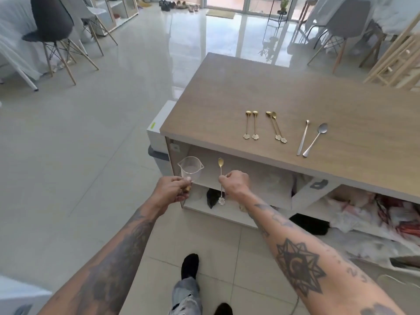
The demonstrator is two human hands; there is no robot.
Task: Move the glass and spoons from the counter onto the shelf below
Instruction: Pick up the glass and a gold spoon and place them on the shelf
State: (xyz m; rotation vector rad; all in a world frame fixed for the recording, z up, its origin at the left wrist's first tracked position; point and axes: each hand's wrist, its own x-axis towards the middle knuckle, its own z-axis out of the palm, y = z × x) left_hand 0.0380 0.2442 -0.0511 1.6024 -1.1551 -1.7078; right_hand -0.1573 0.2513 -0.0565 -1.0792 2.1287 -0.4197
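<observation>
Pale glossy floor tiles (95, 137) stretch across a bright room with chairs at the far side, and a wooden counter (306, 103) stands at the right with an open white shelf (231, 176) beneath its near edge. Both tattooed forearms reach forward and slightly downward from the bottom of the view, meeting in front of the shelf opening. At the left end of that opening, the left hand (171, 189) is closed around the handle of a clear glass (190, 170), a small spouted measuring cup held upright just beyond the knuckles. Just beside it, the right hand (235, 183) pinches the stem of a thin gold spoon (221, 180) between thumb and fingers; the spoon stands nearly vertical, bowl up above the fist and a flower-shaped end hanging below it, in front of the shelf. Up on the counter, well apart from both hands, lie two pairs of matching gold spoons (264, 125) with flower ends, bowls pointing away. To their right rests a pair of silver spoons (312, 138), one slim and one with a broader bowl, their handles angled toward the counter's near edge. Crumpled cloth fills the lower compartments to the right.
</observation>
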